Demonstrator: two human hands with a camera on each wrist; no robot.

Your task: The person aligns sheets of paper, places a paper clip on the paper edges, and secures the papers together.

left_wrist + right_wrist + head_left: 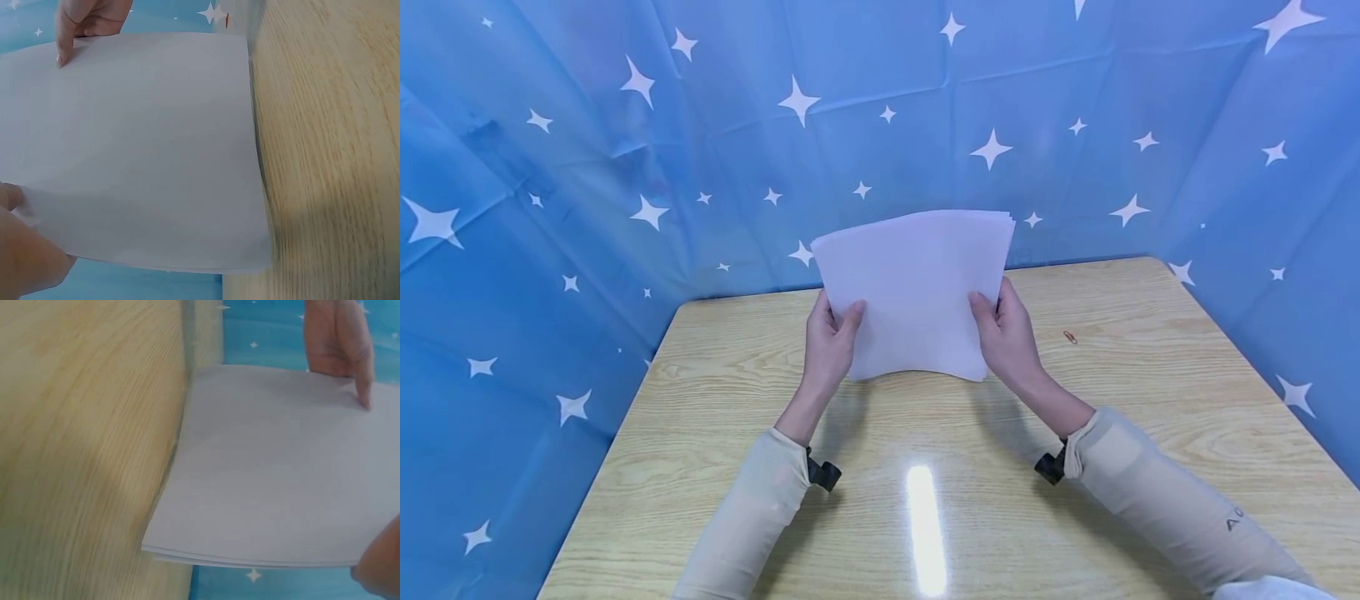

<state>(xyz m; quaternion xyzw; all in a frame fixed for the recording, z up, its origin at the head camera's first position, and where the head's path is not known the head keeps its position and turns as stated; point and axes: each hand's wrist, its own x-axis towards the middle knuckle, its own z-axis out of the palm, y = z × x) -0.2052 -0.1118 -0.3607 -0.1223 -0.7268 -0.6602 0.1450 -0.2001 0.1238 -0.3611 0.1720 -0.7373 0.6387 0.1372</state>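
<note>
A stack of white paper sheets (pixel 921 292) is held up in front of me, tilted, its lower edge bowed close over the table. My left hand (pixel 831 342) grips its left side, thumb on the front face and fingers behind. On the opposite side my right hand (pixel 1007 333) pinches the stack the same way. In the left wrist view the stack (pixel 144 150) spans between both hands, its front blank. Slightly offset edges of several sheets show along the stack (pixel 262 475) in the right wrist view. The fingers behind the paper are mostly hidden.
A small red paper clip (pixel 1070 337) lies on the wooden table (pixel 1150 375) to the right of the paper. Behind and beside the table hangs a blue curtain (pixel 880 150) with white stars. A bright light reflection shows near the table's front.
</note>
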